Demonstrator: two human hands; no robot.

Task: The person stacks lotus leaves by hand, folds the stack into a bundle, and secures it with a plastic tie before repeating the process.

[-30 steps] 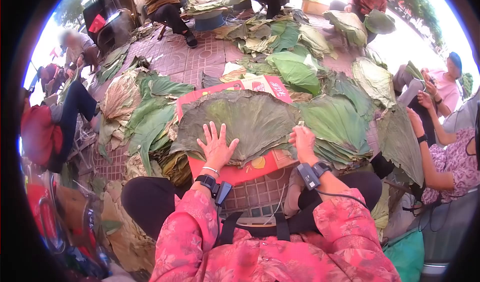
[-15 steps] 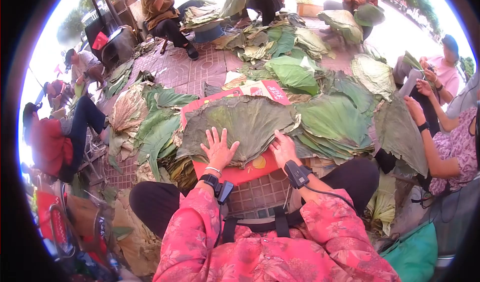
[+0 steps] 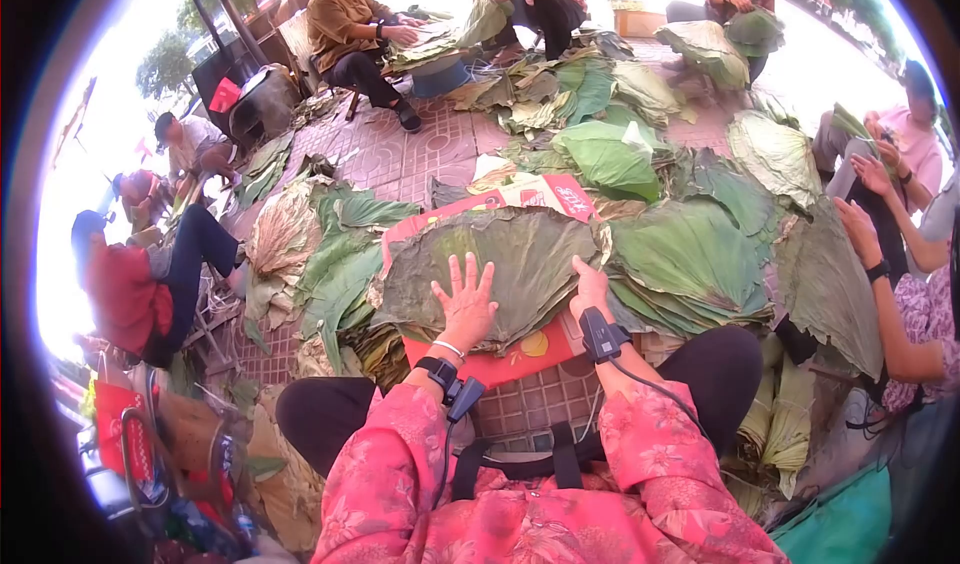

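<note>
leaf point(image 3: 545, 249) atop the red cardboard point(image 3: 492, 368) could tear if your right grip point(image 3: 590, 292), by the cardboard's right side and too hidden to show whether it pinches, pulled while your left grip point(image 3: 467, 309), splayed flat on it, pressed down.

Left fingers point(image 3: 471, 276) on leaf point(image 3: 535, 254); right fingers point(image 3: 584, 272) perhaps pinching.
</note>
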